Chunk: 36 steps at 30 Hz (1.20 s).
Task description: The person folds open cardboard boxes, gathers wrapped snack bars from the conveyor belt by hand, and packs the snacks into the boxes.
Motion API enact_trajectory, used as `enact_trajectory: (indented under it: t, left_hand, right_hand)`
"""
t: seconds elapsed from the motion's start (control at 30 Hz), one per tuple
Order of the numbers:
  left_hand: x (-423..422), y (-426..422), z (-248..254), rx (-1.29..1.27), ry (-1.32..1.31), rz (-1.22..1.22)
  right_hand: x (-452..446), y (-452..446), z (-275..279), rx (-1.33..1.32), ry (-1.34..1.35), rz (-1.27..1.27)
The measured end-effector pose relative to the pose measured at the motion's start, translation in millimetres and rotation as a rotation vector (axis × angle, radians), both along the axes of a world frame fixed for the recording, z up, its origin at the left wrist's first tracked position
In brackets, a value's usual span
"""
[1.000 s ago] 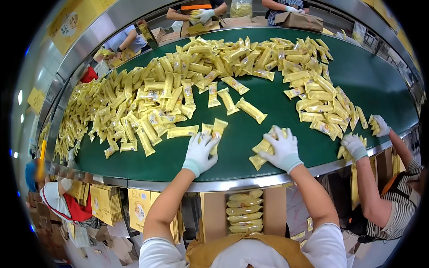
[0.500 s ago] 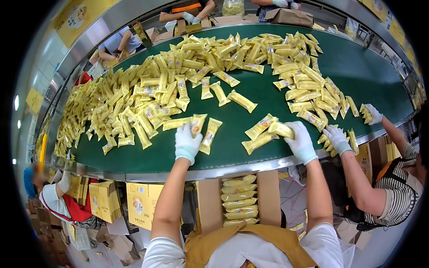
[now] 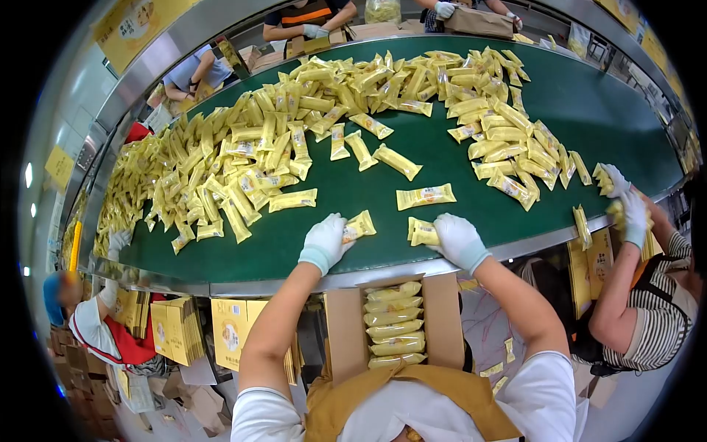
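Observation:
Yellow wrapped snack packets lie on the green table. My left hand (image 3: 326,241), in a white glove, is closed around a snack packet (image 3: 360,227) whose end points right. Facing it, my right hand (image 3: 460,241), also gloved, grips snack packets (image 3: 422,232) whose ends stick out to the left; their exact number is partly hidden by the glove. Just above the right hand lies a single packet (image 3: 426,197), apart from both hands. Below, against my front, stands an open cardboard box (image 3: 344,331) with a column of packets (image 3: 395,328) inside.
A large heap of packets (image 3: 243,151) covers the left and back of the green table (image 3: 589,103). A metal edge (image 3: 294,282) runs before me. Co-workers' gloved hands (image 3: 633,214) are at the right. Folded yellow cartons (image 3: 173,331) stand at the lower left.
My left hand has moved right and slightly down, my right hand left and down, bringing the held packets closer together. The right co-worker's hand has moved right with packets.

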<state>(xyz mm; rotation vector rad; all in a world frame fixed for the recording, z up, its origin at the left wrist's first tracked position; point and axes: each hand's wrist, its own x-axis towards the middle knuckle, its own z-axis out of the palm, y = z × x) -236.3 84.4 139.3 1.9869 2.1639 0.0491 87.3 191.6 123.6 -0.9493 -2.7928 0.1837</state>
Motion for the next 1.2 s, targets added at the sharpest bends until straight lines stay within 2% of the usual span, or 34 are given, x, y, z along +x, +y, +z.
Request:
enact_trajectory:
  t: [0.1, 0.2, 0.3, 0.33, 0.4, 0.43, 0.47, 0.53, 0.57, 0.67, 0.73, 0.83, 0.9, 0.93, 1.0, 1.07, 1.1, 1.17, 1.2]
  left_hand:
    - [21.8, -21.3, -5.1, 0.237, 0.103, -0.127]
    - [23.7, -30.0, -9.8, 0.302, 0.126, -0.163]
    - [15.4, -40.1, -6.2, 0.165, 0.123, -0.162]
    - [11.0, -44.2, -2.9, 0.102, 0.109, -0.138]
    - [-3.1, -57.5, 8.6, 0.137, -0.054, 0.018]
    - [-6.2, -63.3, 16.9, 0.156, -0.136, 0.093]
    - [-6.4, -69.4, 25.0, 0.236, -0.198, 0.09]
    - [1.1, -86.5, 46.6, 0.383, -0.329, 0.08]
    - [8.0, -92.3, 55.0, 0.443, -0.415, 0.026]
    - [39.5, -108.2, 78.9, 0.497, -0.519, -0.15]
    - [66.0, -119.6, 88.8, 0.382, -0.557, -0.186]
    - [99.5, -133.5, 84.0, 0.26, -0.522, -0.348]
    - [117.7, -139.2, 71.1, 0.203, -0.465, -0.419]
    - [122.4, -143.9, 59.2, 0.209, -0.387, -0.454]
    - [129.6, -156.4, 30.7, 0.217, -0.23, -0.52]
    - [137.4, -169.2, 23.2, 0.177, -0.203, -0.501]
    - [140.7, -174.4, 25.1, 0.131, -0.163, -0.514]
    - [144.0, -183.8, 14.4, 0.022, -0.125, -0.528]
    - [145.7, -186.0, 19.9, 0.056, -0.119, -0.537]
  right_hand:
    - [-5.0, -31.7, 12.6, 0.157, 0.084, -0.006]
    - [5.6, -30.1, 14.7, 0.228, 0.129, 0.132]
    - [15.6, -15.3, 22.9, -0.069, -0.038, 0.053]
    - [15.5, -19.2, 53.5, -0.157, -0.055, -0.051]
    - [23.0, -30.8, 83.1, -0.233, 0.259, -0.163]
    - [25.4, -41.2, 95.1, -0.244, 0.474, -0.095]
    - [28.1, -54.6, 109.3, -0.407, 0.544, -0.07]
    - [20.1, -82.7, 147.0, -0.281, 0.259, 0.175]
    - [12.4, -96.6, 145.4, -0.297, 0.177, 0.291]
    - [-10.0, -144.4, 121.5, -0.439, -0.172, 0.567]
    - [-18.3, -172.4, 90.5, -0.543, -0.268, 0.638]
    - [-23.9, -194.1, 34.9, -0.496, -0.237, 0.741]
    - [-14.7, -208.9, -4.7, -0.325, 0.045, 0.714]
    - [-14.7, -210.8, -1.3, -0.236, 0.186, 0.697]
    - [-0.3, -213.7, 14.3, -0.271, 0.052, 0.683]
    - [19.4, -206.5, 26.3, -0.335, -0.129, 0.728]
    - [27.6, -202.4, 33.2, -0.286, -0.019, 0.754]
    - [36.3, -189.2, 72.4, -0.27, -0.074, 0.713]
    - [38.4, -182.0, 84.6, -0.261, -0.102, 0.69]
